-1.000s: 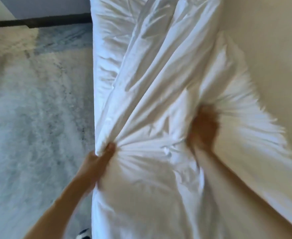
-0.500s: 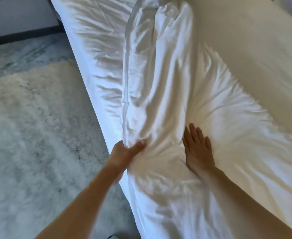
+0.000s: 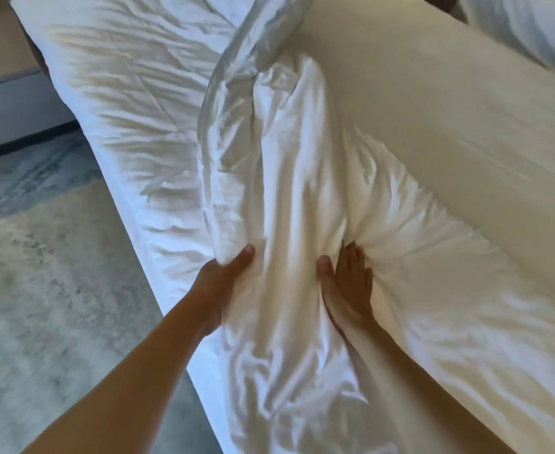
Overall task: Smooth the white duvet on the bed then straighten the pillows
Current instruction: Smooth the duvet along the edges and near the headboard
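Note:
The white duvet lies bunched in a long wrinkled ridge along the near side of the bed. My left hand grips the ridge's left flank at the bed's edge, thumb on top and fingers tucked under the fabric. My right hand lies flat on the duvet just right of the ridge, fingers straight and pressing into the cloth. A white pillow shows partly at the top right corner.
A bare cream sheet covers the mattress to the right of the duvet. The bed's white side drops to a mottled grey carpet on the left. A pale wall with a dark skirting runs at the far left.
My view has swung so more of the bed shows. The right hand went from a blurred grip to flat on the duvet. The left hand keeps its hold on the ridge.

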